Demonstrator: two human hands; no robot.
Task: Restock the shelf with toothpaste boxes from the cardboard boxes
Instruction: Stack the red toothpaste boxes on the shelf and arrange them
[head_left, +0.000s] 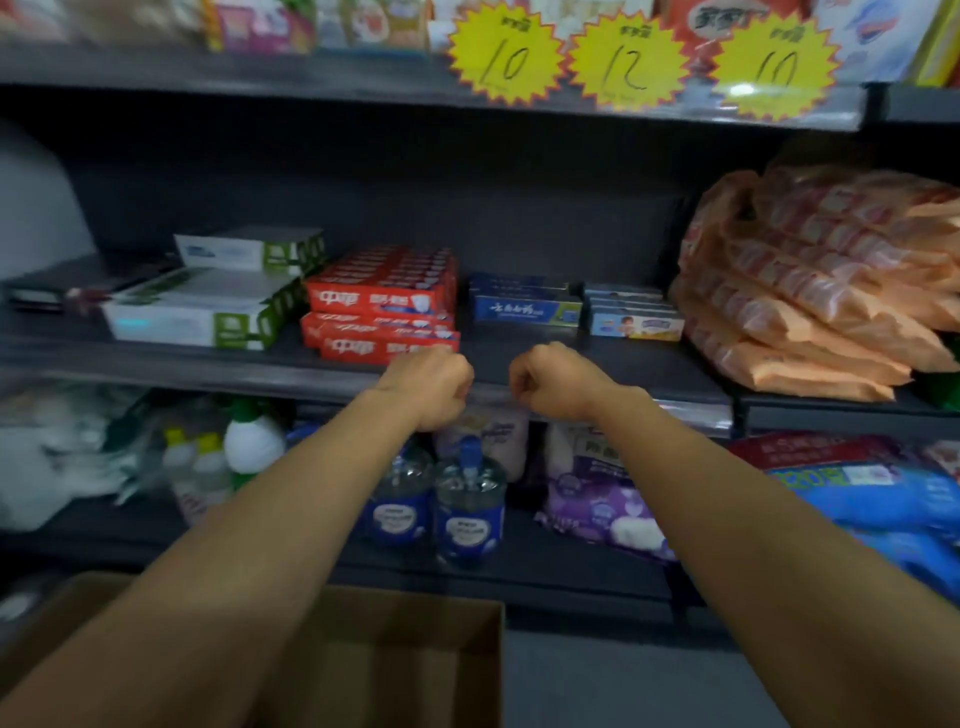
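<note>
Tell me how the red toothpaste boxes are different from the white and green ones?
The red toothpaste boxes sit mid-shelf, just beyond the left hand; the white and green boxes sit farther left. The red stack has more layers; the white and green pile shows two. Red ones carry white lettering; the others have green ends. Both are long, flat cartons lying on the same shelf.

Two bare forearms reach forward, both hands curled into fists.

The left hand (428, 382) sits at the end of a straight, outstretched forearm that rises from the lower left, its fingers folded under with the knuckles forward and nothing seen in its grip. The right hand (553, 379) mirrors it from the lower right, fingers likewise curled in, holding nothing visible. The two fists are level with each other, near but apart, backs of the hands turned up toward the camera. Both wrists are straight.
</note>
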